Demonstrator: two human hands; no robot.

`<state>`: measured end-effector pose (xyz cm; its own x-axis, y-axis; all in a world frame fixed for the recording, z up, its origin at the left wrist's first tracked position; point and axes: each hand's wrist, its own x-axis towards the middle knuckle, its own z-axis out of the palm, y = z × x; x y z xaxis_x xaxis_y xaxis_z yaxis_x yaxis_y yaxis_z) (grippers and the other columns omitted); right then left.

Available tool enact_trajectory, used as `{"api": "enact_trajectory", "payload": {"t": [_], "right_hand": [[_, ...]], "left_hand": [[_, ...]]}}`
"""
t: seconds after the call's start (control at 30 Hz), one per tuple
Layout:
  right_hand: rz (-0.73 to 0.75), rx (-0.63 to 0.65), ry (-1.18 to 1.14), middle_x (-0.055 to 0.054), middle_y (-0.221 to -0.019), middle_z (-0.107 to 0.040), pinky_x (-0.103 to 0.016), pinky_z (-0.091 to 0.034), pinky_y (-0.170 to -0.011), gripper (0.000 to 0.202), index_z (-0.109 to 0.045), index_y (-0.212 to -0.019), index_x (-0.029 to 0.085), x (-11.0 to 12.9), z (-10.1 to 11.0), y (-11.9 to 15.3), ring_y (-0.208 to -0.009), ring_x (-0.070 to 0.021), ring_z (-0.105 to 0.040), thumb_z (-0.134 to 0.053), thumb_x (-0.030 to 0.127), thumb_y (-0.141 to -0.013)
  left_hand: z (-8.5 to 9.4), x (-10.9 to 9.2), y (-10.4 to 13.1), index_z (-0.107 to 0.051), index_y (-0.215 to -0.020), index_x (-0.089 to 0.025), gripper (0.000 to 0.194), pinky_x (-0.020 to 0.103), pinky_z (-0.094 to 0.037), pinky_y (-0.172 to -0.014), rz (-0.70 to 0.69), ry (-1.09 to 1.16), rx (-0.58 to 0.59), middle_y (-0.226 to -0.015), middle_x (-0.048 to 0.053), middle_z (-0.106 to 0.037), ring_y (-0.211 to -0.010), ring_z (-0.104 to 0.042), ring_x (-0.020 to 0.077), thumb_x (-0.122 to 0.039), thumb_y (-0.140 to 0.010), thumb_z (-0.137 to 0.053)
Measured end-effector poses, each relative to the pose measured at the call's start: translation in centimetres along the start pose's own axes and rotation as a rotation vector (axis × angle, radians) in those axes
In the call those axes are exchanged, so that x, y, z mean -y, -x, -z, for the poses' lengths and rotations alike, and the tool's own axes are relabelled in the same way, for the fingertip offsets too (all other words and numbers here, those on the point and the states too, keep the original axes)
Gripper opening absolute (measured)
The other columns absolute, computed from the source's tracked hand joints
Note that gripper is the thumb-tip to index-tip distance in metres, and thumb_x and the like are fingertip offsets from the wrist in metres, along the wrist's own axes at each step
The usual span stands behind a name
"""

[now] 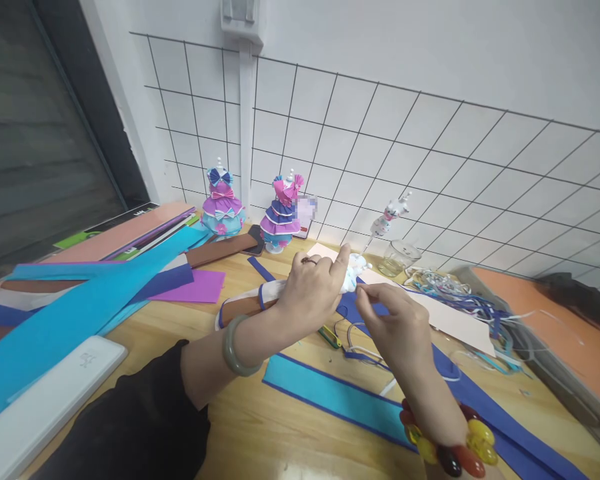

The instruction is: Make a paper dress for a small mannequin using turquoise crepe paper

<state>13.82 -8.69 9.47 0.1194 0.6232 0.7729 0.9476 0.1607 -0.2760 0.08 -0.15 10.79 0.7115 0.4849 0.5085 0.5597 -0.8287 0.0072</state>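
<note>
We are seeing cloth strips (105, 293) crowding the left side, with the pale wooden table (245, 420) lying open beside them. Mid-table, our left hand (313, 287) is gripping a small white figure (356, 269); our right hand (400, 327) is pressing thumb and finger together beside it, we cannot tell on what. Ribbons (440, 283) are cluttering the right. Behind, a white wall (455, 60) is rising.

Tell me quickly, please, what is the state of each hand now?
Left hand: closed, holding the small mannequin.
Right hand: partly curled beside the small mannequin; whether it pinches something thin cannot be told.
</note>
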Motion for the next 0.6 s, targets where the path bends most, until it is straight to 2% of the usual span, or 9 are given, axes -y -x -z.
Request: {"api": "enact_trajectory", "payload": {"t": [0.13,0.23,0.33,0.5,0.6], "right_hand": [[-0.077,0.049,-0.108,-0.003,-0.07,-0.073,-0.03,-0.053,-0.061,0.016,-0.068,-0.074,0.021,0.2,0.47,-0.19,-0.064,-0.018,-0.069,-0.058,0.025,-0.086],[-0.032,0.057,-0.114,-0.006,-0.079,-0.075,-0.033,-0.055,-0.068,0.015,-0.07,-0.08,0.02,-0.01,0.4,-0.05,-0.075,-0.0206,-0.071,-0.058,0.026,-0.087],[0.062,0.028,-0.01,-0.008,-0.082,-0.075,-0.034,-0.055,-0.07,0.014,-0.07,-0.081,0.019,-0.15,0.0,0.2,-0.075,-0.021,-0.069,-0.058,0.022,-0.088],[0.193,-0.059,0.212,-0.005,-0.065,-0.07,-0.031,-0.051,-0.06,0.017,-0.066,-0.071,0.018,0.32,-0.42,0.22,-0.06,-0.018,-0.064,-0.057,0.015,-0.085],[0.204,-0.072,0.252,-0.005,-0.061,-0.069,-0.032,-0.05,-0.057,0.019,-0.066,-0.069,0.018,0.53,-0.46,0.16,-0.057,-0.0179,-0.063,-0.057,0.015,-0.085]], "left_hand": [[0.36,-0.07,-0.07,-0.022,-0.146,-0.006,0.065,0.04,-0.036,-0.082,0.038,-0.008,0.002,-0.095,0.011,-0.065,-0.092,-0.059,0.0262,-0.023,-0.088,-0.046],[0.64,-0.13,-0.13,-0.023,-0.146,-0.006,0.063,0.041,-0.036,-0.081,0.052,-0.021,0.004,-0.094,0.01,-0.065,-0.091,-0.059,0.0261,-0.019,-0.088,-0.043],[0.62,-0.2,-0.07,-0.023,-0.147,-0.005,0.062,0.042,-0.036,-0.081,0.04,-0.048,0.014,-0.094,0.011,-0.064,-0.091,-0.059,0.0268,-0.016,-0.089,-0.041],[0.09,-0.3,0.18,-0.026,-0.146,-0.004,0.061,0.043,-0.036,-0.082,-0.015,-0.095,-0.013,-0.092,0.012,-0.064,-0.089,-0.058,0.027,-0.017,-0.089,-0.043],[-0.07,-0.29,0.26,-0.027,-0.145,-0.003,0.06,0.044,-0.036,-0.082,-0.036,-0.107,-0.046,-0.092,0.012,-0.063,-0.088,-0.058,0.0268,-0.017,-0.089,-0.043]]}}
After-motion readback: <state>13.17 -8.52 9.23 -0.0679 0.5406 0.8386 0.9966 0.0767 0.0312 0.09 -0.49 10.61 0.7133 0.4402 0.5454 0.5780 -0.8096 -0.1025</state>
